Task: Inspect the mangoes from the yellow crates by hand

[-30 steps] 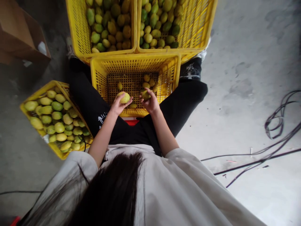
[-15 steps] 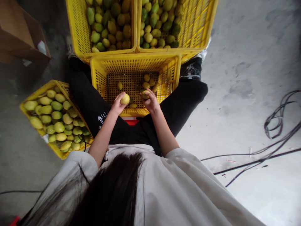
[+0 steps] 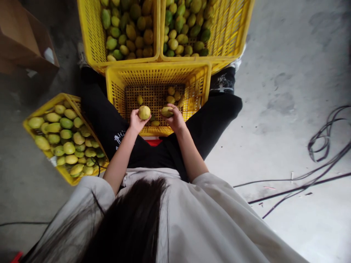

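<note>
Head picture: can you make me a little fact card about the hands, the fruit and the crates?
Left hand: holds a yellow fruit
Right hand: holds a greenish-yellow fruit
Near crate: yellow, between the legs; a few loose fruits inside
Far crates: two, yellow, side by side; green and yellow fruits in both
Side crate: yellow, by the left leg; many green and yellow fruits
Box: brown, upper left
Cables: black, on the floor, right
</note>
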Action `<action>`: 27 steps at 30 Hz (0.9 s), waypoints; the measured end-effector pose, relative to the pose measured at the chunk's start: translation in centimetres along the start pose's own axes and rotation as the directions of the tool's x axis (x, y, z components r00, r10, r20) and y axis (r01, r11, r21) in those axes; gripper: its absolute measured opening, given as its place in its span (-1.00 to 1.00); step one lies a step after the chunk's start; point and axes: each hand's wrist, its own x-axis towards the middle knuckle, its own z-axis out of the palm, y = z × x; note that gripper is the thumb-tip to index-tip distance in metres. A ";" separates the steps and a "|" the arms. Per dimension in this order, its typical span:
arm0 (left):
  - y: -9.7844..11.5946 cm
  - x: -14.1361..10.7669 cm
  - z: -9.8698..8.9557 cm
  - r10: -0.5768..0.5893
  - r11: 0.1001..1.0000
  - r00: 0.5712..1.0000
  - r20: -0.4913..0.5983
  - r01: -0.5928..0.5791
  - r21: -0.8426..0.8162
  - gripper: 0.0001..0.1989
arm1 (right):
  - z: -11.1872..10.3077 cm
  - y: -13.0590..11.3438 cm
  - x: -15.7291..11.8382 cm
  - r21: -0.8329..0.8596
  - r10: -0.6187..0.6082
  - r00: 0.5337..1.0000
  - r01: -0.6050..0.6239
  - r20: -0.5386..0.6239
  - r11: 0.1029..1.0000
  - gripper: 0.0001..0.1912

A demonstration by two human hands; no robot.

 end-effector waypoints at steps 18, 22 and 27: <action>-0.3 -0.6 -0.3 -0.212 0.977 0.957 -0.200 0.215 -0.009 -0.85 | -0.4 0.8 -0.9 0.214 0.306 0.886 -0.242 -0.348 0.946 -0.72; 0.3 -1.4 0.0 -0.196 0.979 0.936 -0.294 0.172 -0.105 -0.83 | -0.9 -1.2 -1.0 0.023 0.313 0.900 -0.321 -0.303 0.947 -0.63; 7.6 -0.9 4.7 -0.002 0.988 0.995 -0.103 -0.014 -0.155 -0.72 | 0.6 -9.5 3.0 -0.051 0.194 0.963 -0.207 -0.189 0.977 -0.74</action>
